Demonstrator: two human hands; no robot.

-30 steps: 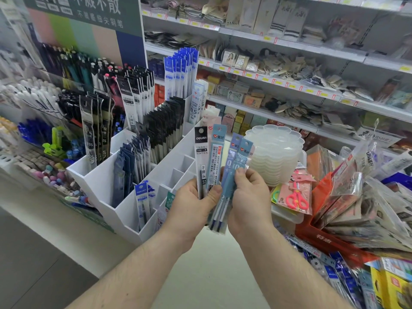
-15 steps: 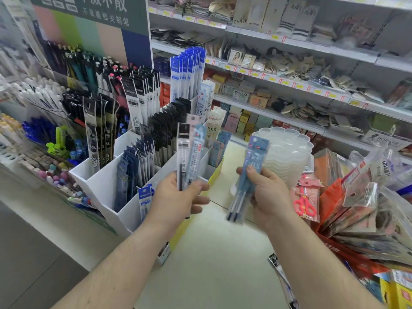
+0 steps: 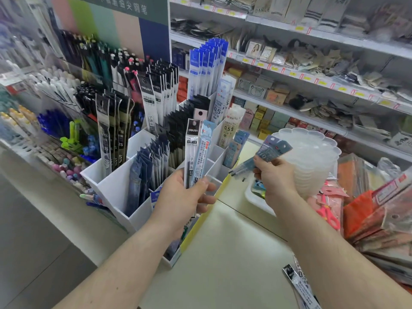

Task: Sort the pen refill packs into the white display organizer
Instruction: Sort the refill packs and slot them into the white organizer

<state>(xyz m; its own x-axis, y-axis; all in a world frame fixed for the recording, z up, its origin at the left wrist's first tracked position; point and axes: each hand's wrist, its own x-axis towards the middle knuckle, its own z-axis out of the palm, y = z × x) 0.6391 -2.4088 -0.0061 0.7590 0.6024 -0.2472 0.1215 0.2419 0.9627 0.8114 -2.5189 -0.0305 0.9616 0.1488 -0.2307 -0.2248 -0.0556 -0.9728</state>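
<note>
I count two refill packs (image 3: 196, 152) upright in my left hand (image 3: 180, 201), one black-topped and one light blue, gripped just in front of the white display organizer (image 3: 116, 188). My right hand (image 3: 275, 177) pinches a small blue bundle (image 3: 265, 155), tilted sideways; I cannot tell its number. The hands are apart. One more pack (image 3: 299, 284) lies on the surface (image 3: 223, 264).

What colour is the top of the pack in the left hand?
Black on the taller refill pack in the head view.

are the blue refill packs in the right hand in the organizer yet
Out. The right hand holds the blue refill packs tilted, right of the white display organizer.
</note>
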